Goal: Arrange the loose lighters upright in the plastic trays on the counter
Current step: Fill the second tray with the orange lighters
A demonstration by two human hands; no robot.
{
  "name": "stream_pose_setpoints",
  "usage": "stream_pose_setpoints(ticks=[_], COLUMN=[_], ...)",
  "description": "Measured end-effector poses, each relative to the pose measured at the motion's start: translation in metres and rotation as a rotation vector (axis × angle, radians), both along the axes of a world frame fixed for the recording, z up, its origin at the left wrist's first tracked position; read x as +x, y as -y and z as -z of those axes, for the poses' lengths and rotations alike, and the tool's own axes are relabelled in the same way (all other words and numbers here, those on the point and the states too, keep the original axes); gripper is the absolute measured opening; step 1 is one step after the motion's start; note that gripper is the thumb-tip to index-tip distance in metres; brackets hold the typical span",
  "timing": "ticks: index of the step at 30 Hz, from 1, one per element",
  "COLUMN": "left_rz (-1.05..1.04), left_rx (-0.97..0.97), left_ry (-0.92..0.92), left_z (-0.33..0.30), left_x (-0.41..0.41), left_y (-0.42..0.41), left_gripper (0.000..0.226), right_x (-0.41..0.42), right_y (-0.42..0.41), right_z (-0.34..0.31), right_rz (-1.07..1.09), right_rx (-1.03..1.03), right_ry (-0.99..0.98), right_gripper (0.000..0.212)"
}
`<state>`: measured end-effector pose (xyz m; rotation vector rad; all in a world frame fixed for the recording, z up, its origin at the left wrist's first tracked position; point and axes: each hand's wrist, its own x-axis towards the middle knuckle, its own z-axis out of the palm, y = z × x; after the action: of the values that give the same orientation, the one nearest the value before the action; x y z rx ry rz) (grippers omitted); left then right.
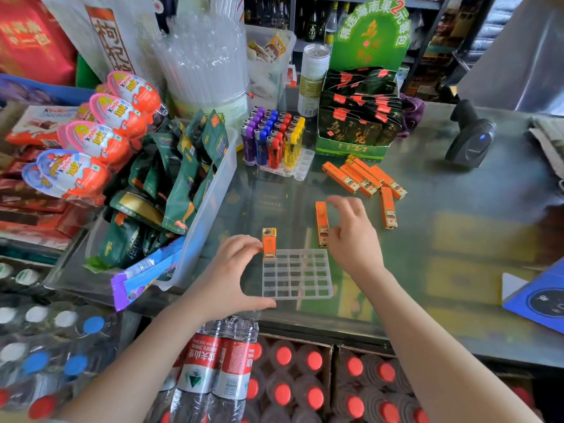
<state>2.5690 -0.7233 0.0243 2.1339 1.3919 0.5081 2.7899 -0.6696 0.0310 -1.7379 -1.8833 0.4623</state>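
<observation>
A clear gridded plastic tray (pixel 297 274) lies on the glass counter in front of me. One orange-and-gold lighter (pixel 269 242) stands upright in its far left cell. My left hand (pixel 232 276) brackets the tray's left side, thumb at the near corner and fingertips by the upright lighter. My right hand (pixel 351 230) hovers with fingers spread just right of an orange lighter (pixel 322 222) lying flat, thumb close to its near end. Several more orange lighters (pixel 363 177) lie loose farther back, and one (pixel 388 207) lies apart to the right.
A second tray (pixel 302 166) at the back holds purple, blue, red and yellow lighters (pixel 274 141). A bin of snack packets (pixel 210 190) stands left, a green display box (pixel 351 148) behind, a barcode scanner (pixel 470 141) right, and a blue box (pixel 540 297) at the near right.
</observation>
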Motion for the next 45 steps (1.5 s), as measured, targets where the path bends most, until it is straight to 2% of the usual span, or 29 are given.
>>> stream_pose_setpoints(ticks=[2,6,9,12,14,18,20,25,30,38,40,45], left_rz=[-0.017,-0.033,-0.034,-0.045,-0.054,-0.083,-0.097,-0.143,-0.138,-0.129,-0.122,-0.111], left_rx=[0.010,-0.012,-0.015,-0.013,-0.010,0.022,0.027,0.084,0.070,0.061,0.061,0.074], left_ry=[0.000,-0.016,-0.022,-0.010,-0.003,0.024,0.010,-0.028,-0.080,-0.023,-0.033,-0.050], left_z=[0.003,0.004,0.005,0.005,0.006,0.007,0.007,0.008,0.007,0.011,0.011,0.013], left_x=[-0.001,0.000,0.001,0.001,0.001,0.005,0.008,0.016,0.019,0.012,0.011,0.011], left_y=[0.000,-0.002,-0.003,-0.002,-0.001,0.000,0.000,-0.005,-0.010,-0.014,-0.015,-0.017], left_gripper=[0.095,0.099,0.100,0.100,0.099,0.096,0.091,0.089,0.098,0.087,0.086,0.084], right_x=[-0.005,-0.015,-0.019,-0.019,-0.013,0.001,0.002,-0.010,-0.028,-0.036,-0.035,-0.033], right_y=[-0.001,-0.010,-0.013,-0.013,-0.010,0.003,0.012,0.036,0.045,0.028,0.026,0.019], right_z=[-0.002,-0.007,-0.011,-0.013,-0.014,-0.019,-0.021,-0.017,-0.014,-0.014,-0.014,-0.018], right_rz=[0.158,0.197,0.179,0.134,0.111,-0.016,-0.079,-0.172,-0.203,-0.269,-0.292,-0.381], right_rx=[-0.105,-0.258,-0.231,-0.203,-0.175,0.001,0.059,0.149,0.057,0.035,0.065,0.144], right_ry=[0.030,0.151,0.244,0.274,0.195,-0.143,-0.249,-0.363,-0.483,-0.409,-0.335,-0.158], right_gripper=[0.035,0.036,0.018,0.017,0.019,0.017,0.020,0.023,0.014,0.010,0.006,0.012])
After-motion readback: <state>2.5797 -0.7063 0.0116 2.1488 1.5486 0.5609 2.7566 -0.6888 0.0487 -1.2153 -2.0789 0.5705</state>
